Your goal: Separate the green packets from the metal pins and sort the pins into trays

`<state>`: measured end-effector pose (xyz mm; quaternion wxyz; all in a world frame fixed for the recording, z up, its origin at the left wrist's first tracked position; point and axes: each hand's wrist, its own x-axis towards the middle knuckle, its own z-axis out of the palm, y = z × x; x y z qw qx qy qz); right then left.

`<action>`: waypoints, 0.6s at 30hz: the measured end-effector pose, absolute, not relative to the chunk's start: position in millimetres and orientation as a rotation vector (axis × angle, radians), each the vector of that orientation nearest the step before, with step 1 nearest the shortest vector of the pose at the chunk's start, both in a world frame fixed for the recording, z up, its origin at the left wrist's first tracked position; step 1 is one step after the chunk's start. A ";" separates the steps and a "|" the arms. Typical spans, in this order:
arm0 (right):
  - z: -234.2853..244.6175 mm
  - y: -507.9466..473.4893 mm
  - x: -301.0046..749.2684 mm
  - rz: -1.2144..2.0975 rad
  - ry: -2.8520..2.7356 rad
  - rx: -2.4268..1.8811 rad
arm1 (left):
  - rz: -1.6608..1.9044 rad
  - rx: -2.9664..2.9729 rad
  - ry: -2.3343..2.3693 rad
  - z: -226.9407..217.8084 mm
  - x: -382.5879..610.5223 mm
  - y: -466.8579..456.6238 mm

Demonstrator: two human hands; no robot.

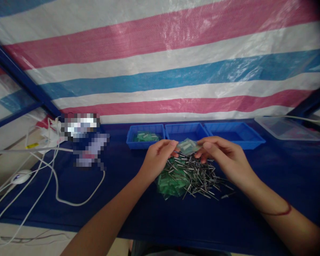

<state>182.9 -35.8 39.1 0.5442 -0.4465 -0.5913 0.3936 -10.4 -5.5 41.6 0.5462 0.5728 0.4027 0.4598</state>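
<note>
Between my two hands, above the pile, is a small clear plastic bag (187,145) with pale pieces inside. My left hand (161,154) pinches its left edge between thumb and fingers. On the opposite edge my right hand (221,153) has its thumb and fingers closed. Below them lies a heap of thin metal pins, rivet-like in shape (202,177), spread over the table. Small greenish plastic bags (173,183) are piled at the heap's left side, some under the pins. What exactly the held bag contains is too small to tell.
Three blue trays stand in a row behind the heap: the left tray (146,145) holds greenish bags, beside a middle tray (185,126) and a right tray (252,144). A clear lid (288,128) lies back right. White cables (80,204) and a power strip (46,142) spread at left.
</note>
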 end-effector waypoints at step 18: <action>43.3 -39.3 185.6 0.757 -1.414 -1.098 | 1.155 1.551 1.045 40.8 -19.8 2.6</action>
